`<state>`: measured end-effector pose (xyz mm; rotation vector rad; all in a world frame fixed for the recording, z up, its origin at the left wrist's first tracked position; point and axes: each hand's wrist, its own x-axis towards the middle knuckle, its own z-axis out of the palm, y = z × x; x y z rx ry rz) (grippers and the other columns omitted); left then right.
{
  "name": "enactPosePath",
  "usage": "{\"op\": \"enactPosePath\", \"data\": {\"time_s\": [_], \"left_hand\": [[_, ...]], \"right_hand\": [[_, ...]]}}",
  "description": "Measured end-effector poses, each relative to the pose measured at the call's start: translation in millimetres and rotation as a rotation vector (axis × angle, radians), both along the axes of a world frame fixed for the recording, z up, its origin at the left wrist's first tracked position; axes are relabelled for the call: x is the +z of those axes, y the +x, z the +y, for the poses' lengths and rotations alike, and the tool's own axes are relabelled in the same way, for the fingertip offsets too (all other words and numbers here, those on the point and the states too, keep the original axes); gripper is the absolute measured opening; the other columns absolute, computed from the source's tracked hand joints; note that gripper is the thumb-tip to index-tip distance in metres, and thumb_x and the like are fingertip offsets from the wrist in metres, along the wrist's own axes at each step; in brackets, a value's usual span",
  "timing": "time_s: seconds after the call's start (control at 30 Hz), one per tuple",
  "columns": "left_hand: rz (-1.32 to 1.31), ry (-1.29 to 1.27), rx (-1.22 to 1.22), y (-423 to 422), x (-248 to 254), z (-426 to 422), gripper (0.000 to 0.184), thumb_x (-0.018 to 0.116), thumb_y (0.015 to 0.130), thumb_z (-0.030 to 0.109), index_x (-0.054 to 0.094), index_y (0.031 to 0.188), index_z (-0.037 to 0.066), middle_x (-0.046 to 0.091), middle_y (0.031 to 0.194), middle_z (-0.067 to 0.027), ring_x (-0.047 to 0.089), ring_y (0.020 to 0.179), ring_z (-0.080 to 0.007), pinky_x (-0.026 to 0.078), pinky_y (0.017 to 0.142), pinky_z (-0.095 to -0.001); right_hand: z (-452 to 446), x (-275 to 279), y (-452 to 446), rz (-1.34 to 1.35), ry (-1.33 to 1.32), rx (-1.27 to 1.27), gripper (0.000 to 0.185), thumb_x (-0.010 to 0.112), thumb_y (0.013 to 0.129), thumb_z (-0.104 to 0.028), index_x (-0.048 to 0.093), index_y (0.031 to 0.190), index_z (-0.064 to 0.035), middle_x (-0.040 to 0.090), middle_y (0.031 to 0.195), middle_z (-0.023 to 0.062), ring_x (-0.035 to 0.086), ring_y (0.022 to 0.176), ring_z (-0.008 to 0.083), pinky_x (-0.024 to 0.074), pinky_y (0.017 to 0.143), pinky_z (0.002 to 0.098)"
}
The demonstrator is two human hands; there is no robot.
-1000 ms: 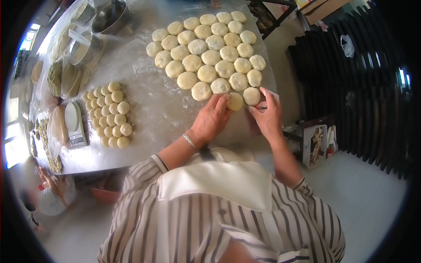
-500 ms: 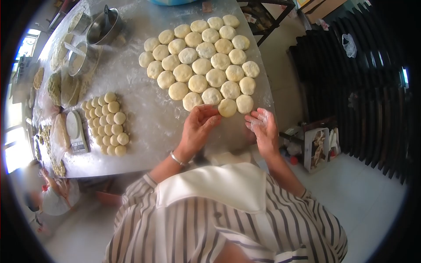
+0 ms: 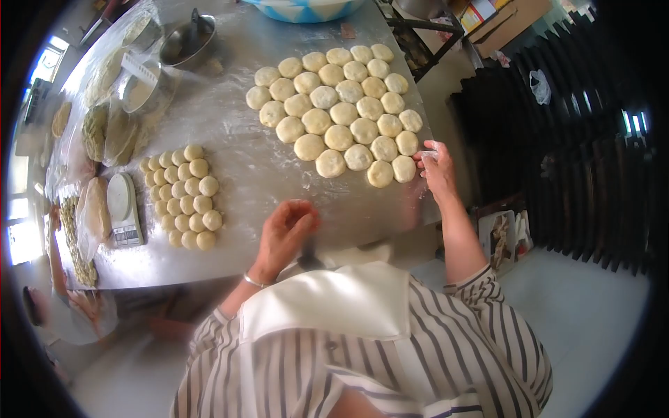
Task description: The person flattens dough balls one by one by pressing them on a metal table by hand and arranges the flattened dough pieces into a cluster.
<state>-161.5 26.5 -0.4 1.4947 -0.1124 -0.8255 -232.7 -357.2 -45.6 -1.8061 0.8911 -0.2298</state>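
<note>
A block of flattened round dough buns (image 3: 339,137) lies in close rows on the metal table (image 3: 244,230). My right hand (image 3: 439,171) is at the right edge of this block, fingers apart and dusted with flour, beside the front-right bun (image 3: 403,168). Whether the fingertips touch it, I cannot tell. My left hand (image 3: 284,233) hovers over the near part of the table, below the block. Its fingers are loosely curled, slightly blurred, and no object shows in them. Left of it sit small dough balls (image 3: 182,188) in tight rows.
A digital scale (image 3: 123,209) stands left of the dough balls. Behind it are bagged dough (image 3: 118,136), a flour bowl (image 3: 139,90) and a dark metal bowl (image 3: 188,45). A blue-and-white basin (image 3: 306,10) is at the far edge. Another person's arm (image 3: 57,251) shows at left.
My left hand has drawn back from the front buns toward my body. My right hand has moved up along the block's right edge. The view has shifted slightly.
</note>
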Motion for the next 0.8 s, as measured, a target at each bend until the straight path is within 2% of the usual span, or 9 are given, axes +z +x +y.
{"op": "enactPosePath", "data": {"time_s": [0.1, 0.2, 0.27, 0.4, 0.5, 0.53, 0.63, 0.77, 0.8], "left_hand": [[-0.064, -0.03, 0.064, -5, -1, 45, 0.024, 0.067, 0.108, 0.009, 0.062, 0.128, -0.004, 0.074, 0.115, -0.012, 0.072, 0.1, -0.0168, 0.061, 0.09, -0.0325], [-0.057, 0.004, 0.138, -8, 10, 89, 0.023, 0.068, 0.107, 0.009, 0.062, 0.127, -0.002, 0.074, 0.112, -0.0107, 0.07, 0.095, -0.0144, 0.06, 0.083, -0.0303], [-0.03, 0.034, 0.177, -14, 18, 115, 0.02, 0.07, 0.106, 0.009, 0.065, 0.122, -0.001, 0.074, 0.105, -0.0074, 0.068, 0.087, -0.0108, 0.057, 0.075, -0.0268], [-0.276, 0.117, 0.317, -22, -2, 175, 0.015, 0.072, 0.104, 0.013, 0.071, 0.108, -0.001, 0.073, 0.09, -0.0014, 0.066, 0.078, -0.0074, 0.056, 0.071, -0.0258], [-0.221, 0.166, 0.485, -21, -10, 209, 0.015, 0.071, 0.105, 0.014, 0.071, 0.105, -0.001, 0.072, 0.085, -0.0023, 0.065, 0.075, -0.0081, 0.055, 0.068, -0.0262], [-0.32, 0.179, 0.484, -19, -18, 219, 0.02, 0.068, 0.109, 0.021, 0.068, 0.099, 0.003, 0.069, 0.084, 0.0001, 0.058, 0.07, -0.0046, 0.047, 0.06, -0.021], [-0.386, 0.185, 0.558, -18, -39, 244, 0.024, 0.067, 0.11, 0.022, 0.068, 0.094, 0.004, 0.067, 0.081, 0.0005, 0.058, 0.067, -0.0049, 0.044, 0.056, -0.0208], [-0.365, 0.13, 0.548, -14, -43, 250, 0.025, 0.069, 0.106, 0.02, 0.066, 0.09, 0.002, 0.065, 0.078, -0.0007, 0.058, 0.063, -0.0056, 0.044, 0.054, -0.0214], [-0.398, 0.2, 0.541, -15, -46, 251, 0.021, 0.07, 0.103, 0.019, 0.068, 0.089, 0.002, 0.066, 0.076, -0.003, 0.06, 0.063, -0.01, 0.046, 0.057, -0.0251]], "right_hand": [[2, -4, -4, 0.01, -0.036, 0.007, 0.04, 0.053, 0.106, -0.007, 0.056, 0.145, -0.0064, 0.076, 0.114, 0.008, 0.07, 0.094, 0.0141, 0.0561, 0.076, 0.0312], [-3, -12, -2, 0.087, -0.368, 0.128, 0.04, 0.052, 0.106, -0.009, 0.055, 0.146, -0.0079, 0.077, 0.115, 0.0107, 0.073, 0.099, 0.0223, 0.0582, 0.086, 0.0379], [0, 1, 1, 0.206, -0.493, 0.172, 0.042, 0.055, 0.105, -0.01, 0.054, 0.147, -0.0085, 0.076, 0.116, 0.0125, 0.073, 0.105, 0.0283, 0.0572, 0.093, 0.0413], [37, 59, 33, 0.395, -0.791, 0.201, 0.04, 0.059, 0.103, -0.01, 0.059, 0.143, -0.0077, 0.075, 0.12, 0.0148, 0.071, 0.114, 0.0355, 0.0541, 0.102, 0.045], [71, 74, 87, 0.104, -0.845, 0.399, 0.033, 0.06, 0.103, -0.009, 0.066, 0.135, -0.0075, 0.074, 0.122, 0.0151, 0.071, 0.114, 0.0347, 0.0544, 0.1, 0.0462], [87, 79, 112, 0.022, -0.832, 0.497, 0.032, 0.058, 0.102, -0.008, 0.068, 0.133, -0.0073, 0.074, 0.123, 0.0156, 0.07, 0.114, 0.0357, 0.0539, 0.1, 0.0465], [123, 82, 198, -0.168, -0.922, 0.802, 0.039, 0.053, 0.1, -0.003, 0.069, 0.135, -0.0088, 0.072, 0.128, 0.0161, 0.065, 0.119, 0.0387, 0.0521, 0.102, 0.0476], [155, 66, 308, -0.202, -0.961, 0.988, 0.048, 0.047, 0.098, 0.002, 0.069, 0.136, -0.0161, 0.07, 0.128, 0.0154, 0.061, 0.126, 0.0389, 0.0512, 0.102, 0.0507], [157, 59, 327, -0.185, -0.976, 1.013, 0.046, 0.048, 0.097, 0.003, 0.07, 0.133, -0.016, 0.07, 0.126, 0.0152, 0.061, 0.125, 0.039, 0.0513, 0.101, 0.0507]]}}
